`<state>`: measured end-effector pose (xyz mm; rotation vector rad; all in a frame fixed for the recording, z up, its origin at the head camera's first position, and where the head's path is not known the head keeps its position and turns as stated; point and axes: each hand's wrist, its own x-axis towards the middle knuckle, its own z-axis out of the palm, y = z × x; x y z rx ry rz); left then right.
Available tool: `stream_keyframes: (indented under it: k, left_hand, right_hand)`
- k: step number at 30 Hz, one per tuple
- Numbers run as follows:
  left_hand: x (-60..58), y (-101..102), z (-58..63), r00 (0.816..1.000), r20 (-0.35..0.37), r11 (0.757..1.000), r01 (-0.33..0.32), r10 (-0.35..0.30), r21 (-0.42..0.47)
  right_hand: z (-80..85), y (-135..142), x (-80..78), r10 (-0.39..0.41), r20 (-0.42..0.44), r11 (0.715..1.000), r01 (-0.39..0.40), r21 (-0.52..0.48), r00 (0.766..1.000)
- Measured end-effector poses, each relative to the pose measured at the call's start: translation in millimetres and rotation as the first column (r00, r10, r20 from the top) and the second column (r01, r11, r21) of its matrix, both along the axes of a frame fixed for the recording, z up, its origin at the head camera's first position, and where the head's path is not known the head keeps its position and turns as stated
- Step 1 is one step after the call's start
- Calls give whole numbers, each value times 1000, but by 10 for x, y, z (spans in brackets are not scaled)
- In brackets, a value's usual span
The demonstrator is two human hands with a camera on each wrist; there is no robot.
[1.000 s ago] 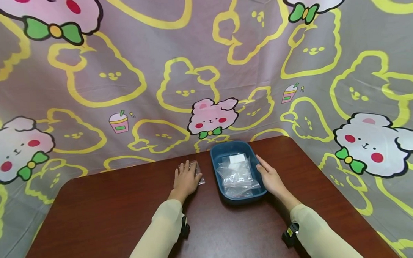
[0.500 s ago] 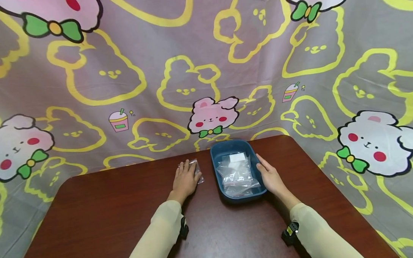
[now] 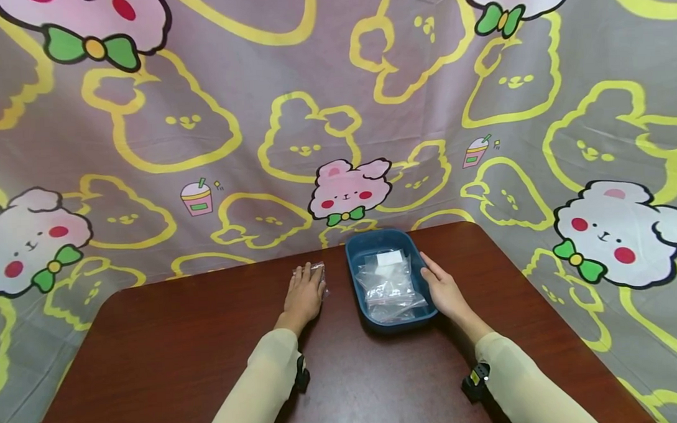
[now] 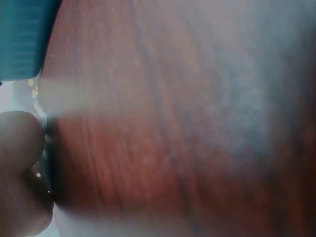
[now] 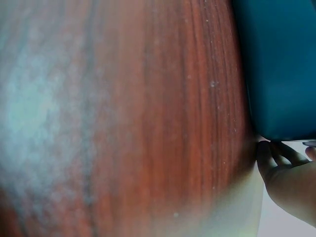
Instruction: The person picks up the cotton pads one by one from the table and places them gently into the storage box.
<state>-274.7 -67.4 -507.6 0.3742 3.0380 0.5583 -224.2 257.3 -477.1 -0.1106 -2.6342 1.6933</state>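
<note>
In the head view, my left hand [image 3: 303, 295] lies palm down with extended fingers on a small clear plastic bag [image 3: 322, 273], which it partly covers. My right hand [image 3: 445, 293] holds the right side of a dark blue plastic tub [image 3: 354, 274], thumb at the rim and the other fingers along the outer wall. Inside the tub lies a pile of clear zip bags [image 3: 387, 287], with a white label [image 3: 390, 258] on top. The right wrist view shows fingers [image 5: 266, 157] touching the tub's lower edge. Only part of my left hand [image 4: 22, 173] shows in the left wrist view.
A dark red-brown wooden table [image 3: 181, 348] carries everything. Behind it and on both sides hangs a cartoon-printed cloth [image 3: 244, 71], close to the tub's far end. Each wrist wears a small black device [image 3: 472, 387].
My left hand's thumb has drawn in closer to the other fingers, and less of the small bag shows beside it. The right hand and the tub have stayed in place.
</note>
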Motion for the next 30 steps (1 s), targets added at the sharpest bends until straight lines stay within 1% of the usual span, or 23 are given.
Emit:
stream_keyframes:
  k: [4, 12, 17, 22, 26, 30]
  left_hand:
    - [-4, -5, -8, 1000, 1, 1000, 3, -3, 0]
    - [-2, -38, 8, 997, -70, 999, 41, -41, 5]
    - [9, -57, 13, 995, -78, 998, 57, -56, 14]
    - [12, -72, 17, 994, -90, 998, 61, -59, 17]
    - [13, -84, 15, 991, -117, 998, 60, -58, 9]
    - [23, -99, 28, 987, -151, 998, 61, -57, 23]
  right_hand:
    - [1, 0, 6, 1, -7, 1000, -1, 3, 1000]
    - [6, 1, 13, 1, -8, 1000, -1, 4, 1000]
    - [0, 6, 13, -3, -5, 1000, 3, 17, 1000]
    - [-10, 9, 12, -4, 2, 1000, 4, 19, 1000]
    - [-17, 10, 9, -3, 1, 1000, 3, 14, 1000]
    - [-19, 9, 6, -7, 2, 1000, 7, 12, 1000]
